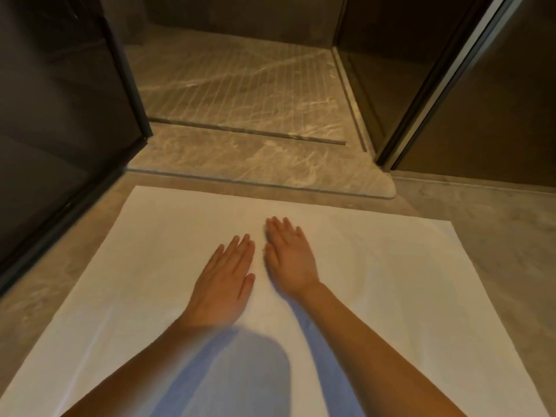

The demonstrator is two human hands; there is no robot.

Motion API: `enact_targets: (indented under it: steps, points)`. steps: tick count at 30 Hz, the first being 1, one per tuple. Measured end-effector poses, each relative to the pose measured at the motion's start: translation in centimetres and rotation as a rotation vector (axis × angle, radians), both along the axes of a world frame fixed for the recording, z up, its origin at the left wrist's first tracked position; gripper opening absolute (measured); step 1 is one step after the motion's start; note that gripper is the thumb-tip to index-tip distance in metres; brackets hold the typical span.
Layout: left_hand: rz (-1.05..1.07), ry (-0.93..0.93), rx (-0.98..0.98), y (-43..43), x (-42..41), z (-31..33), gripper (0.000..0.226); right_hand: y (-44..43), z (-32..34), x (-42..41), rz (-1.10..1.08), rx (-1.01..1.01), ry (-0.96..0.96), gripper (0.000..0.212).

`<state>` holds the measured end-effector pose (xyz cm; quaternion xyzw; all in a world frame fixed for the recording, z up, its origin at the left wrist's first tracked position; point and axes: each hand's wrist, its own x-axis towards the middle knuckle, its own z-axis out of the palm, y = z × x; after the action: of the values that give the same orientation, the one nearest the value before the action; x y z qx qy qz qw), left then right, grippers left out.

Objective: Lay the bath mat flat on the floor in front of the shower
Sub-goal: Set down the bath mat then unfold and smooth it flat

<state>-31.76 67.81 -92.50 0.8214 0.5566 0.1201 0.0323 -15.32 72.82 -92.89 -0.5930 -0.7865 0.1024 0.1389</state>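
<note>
Head view: the white bath mat (376, 281) lies spread on the tan floor (487, 230), its far edge just short of the marble shower threshold (255, 167); no writing readable on it. Left hand (224, 279) and right hand (290, 257) rest palms down near mid-mat, fingers straight and close together, holding nothing. Dark glass door (60, 121) stands left; bare floor runs along the mat's right edge.

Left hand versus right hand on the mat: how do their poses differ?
The left hand lies nearer the person, fingers angled right; the right hand reaches farther toward the shower, fingers angled left. Both are open, palms down, flat on the white bath mat, side by side near its middle.
</note>
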Motion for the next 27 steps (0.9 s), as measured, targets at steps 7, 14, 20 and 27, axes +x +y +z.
enact_targets:
  steps: [7, 14, 20, 27]
  points:
    - [0.008, 0.099, -0.104, 5.8, 2.7, -3.1, 0.066, 3.0, -1.4, 6.2, -0.007, -0.072, -0.076, 0.054]
    - [-0.002, 0.081, -0.121, 5.9, 2.8, -3.5, 0.072, 3.1, -1.4, 16.1, -0.343, -0.119, -0.104, 0.057]
    - [0.019, 0.075, -0.136, 5.8, 2.4, -3.4, 0.076, 3.2, -1.1, 15.3, -0.328, -0.133, -0.107, 0.057]
    - [0.067, 0.112, -0.123, 5.5, 1.7, -2.7, 0.069, 3.0, -0.2, 12.6, -0.340, -0.103, -0.109, 0.057]
